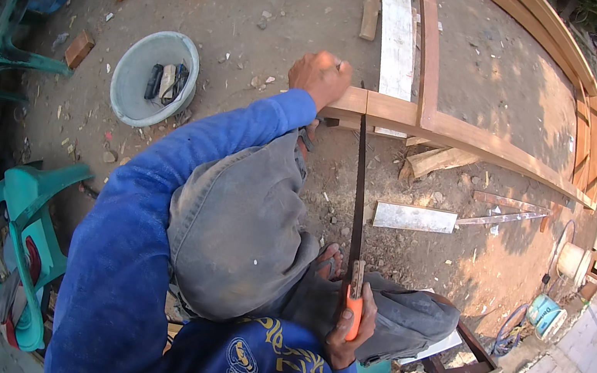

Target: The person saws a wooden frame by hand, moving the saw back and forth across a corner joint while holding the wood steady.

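My right hand (360,317) is closed round the orange handle of a handsaw (359,204). The dark blade runs away from me, and its far end meets the near side of a wooden beam (390,110) at a dark line across the wood. Just left of that line, my left hand (321,77) is closed on the beam's left end; the undersides of its fingers are hidden. The beam belongs to a long wooden frame stretching off to the right. A bent leg and a sandalled foot are close by the saw.
A pale basin (123,73) with several tools stands at left, near bricks (80,49) and green plastic chairs (38,200). A whitish board (391,37) passes under the frame. Another board (415,218) lies right of the saw. At lower right is a bucket (545,315).
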Motion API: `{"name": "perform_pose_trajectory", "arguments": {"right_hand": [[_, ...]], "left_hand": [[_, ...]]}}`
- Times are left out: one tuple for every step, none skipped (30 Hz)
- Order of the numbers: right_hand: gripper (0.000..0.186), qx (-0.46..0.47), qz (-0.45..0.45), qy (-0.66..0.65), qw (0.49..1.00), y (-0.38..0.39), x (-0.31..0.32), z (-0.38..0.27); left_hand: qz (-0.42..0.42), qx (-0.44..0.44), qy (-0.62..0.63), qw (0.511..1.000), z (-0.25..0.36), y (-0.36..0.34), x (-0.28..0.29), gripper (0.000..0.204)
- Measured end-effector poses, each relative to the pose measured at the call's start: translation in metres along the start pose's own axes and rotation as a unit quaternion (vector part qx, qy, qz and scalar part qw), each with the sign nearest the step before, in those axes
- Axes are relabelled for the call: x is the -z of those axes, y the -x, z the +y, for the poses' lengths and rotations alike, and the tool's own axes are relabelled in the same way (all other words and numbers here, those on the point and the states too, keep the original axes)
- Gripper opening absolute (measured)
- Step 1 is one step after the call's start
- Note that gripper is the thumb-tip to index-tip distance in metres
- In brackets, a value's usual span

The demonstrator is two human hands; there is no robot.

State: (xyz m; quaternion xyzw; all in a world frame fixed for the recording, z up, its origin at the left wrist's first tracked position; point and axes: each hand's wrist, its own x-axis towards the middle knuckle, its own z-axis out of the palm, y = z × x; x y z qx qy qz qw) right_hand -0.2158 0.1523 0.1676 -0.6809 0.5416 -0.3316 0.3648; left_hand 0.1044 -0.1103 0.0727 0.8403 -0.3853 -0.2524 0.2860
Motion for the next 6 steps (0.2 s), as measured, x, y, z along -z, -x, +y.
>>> {"name": "perform_pose_trajectory", "arguments": {"right_hand": [[0.053, 0.008, -0.009, 0.014, 1.000, 0.004, 0.002, 0.005], [0.053, 0.020, -0.012, 0.027, 0.999, 0.002, -0.002, 0.008], [0.052, 0.037, -0.004, 0.007, 0.999, -0.019, -0.017, 0.026], [0.052, 0.066, 0.010, 0.008, 0.998, -0.053, -0.042, 0.051], [0.052, 0.092, 0.020, 0.012, 0.996, -0.092, -0.067, 0.074], [0.050, 0.114, 0.048, -0.034, 0.992, -0.129, -0.090, 0.084]], "left_hand": [[-0.001, 0.002, 0.005, 1.000, 0.001, 0.003, 0.003, 0.038], [0.002, 0.000, 0.004, 1.000, -0.001, 0.002, 0.002, 0.038], [0.006, -0.004, -0.003, 1.000, -0.004, 0.001, 0.001, 0.038], [0.007, -0.013, -0.009, 1.000, -0.002, -0.001, -0.001, 0.038], [-0.009, -0.015, -0.015, 1.000, 0.002, 0.000, -0.001, 0.038], [-0.025, -0.020, -0.018, 0.999, 0.012, 0.001, 0.000, 0.038]]}}
